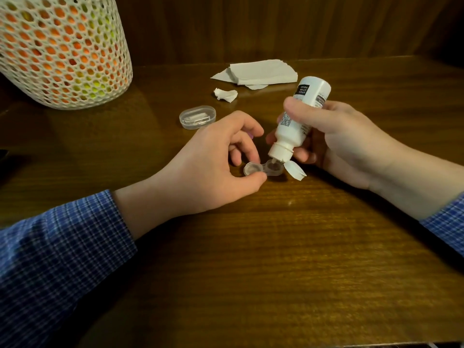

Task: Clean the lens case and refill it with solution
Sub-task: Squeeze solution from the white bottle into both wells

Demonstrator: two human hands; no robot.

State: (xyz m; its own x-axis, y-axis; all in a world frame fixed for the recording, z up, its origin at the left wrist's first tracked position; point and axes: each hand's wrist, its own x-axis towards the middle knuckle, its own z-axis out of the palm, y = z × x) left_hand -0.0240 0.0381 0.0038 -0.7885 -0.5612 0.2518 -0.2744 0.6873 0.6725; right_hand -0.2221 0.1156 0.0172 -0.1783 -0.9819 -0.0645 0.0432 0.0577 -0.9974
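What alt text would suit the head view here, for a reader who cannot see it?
A right hand tips a white solution bottle, flip cap open, nozzle-down over one well of a clear lens case that the left hand pinches on a wooden table. Behind lie folded tissues, a crumpled tissue, a clear oval box and a mesh basket.

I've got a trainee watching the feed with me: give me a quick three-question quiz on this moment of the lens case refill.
1. True or false: the solution bottle stands upright on the table.
2. Which well of the lens case is under the nozzle? A) the one at the left hand B) the one nearer the right hand C) neither
3. What lies between the clear oval box and the tissue stack?

Key: 1 false, it is tipped nozzle-down in the right hand. 2 B. 3 a crumpled tissue piece.
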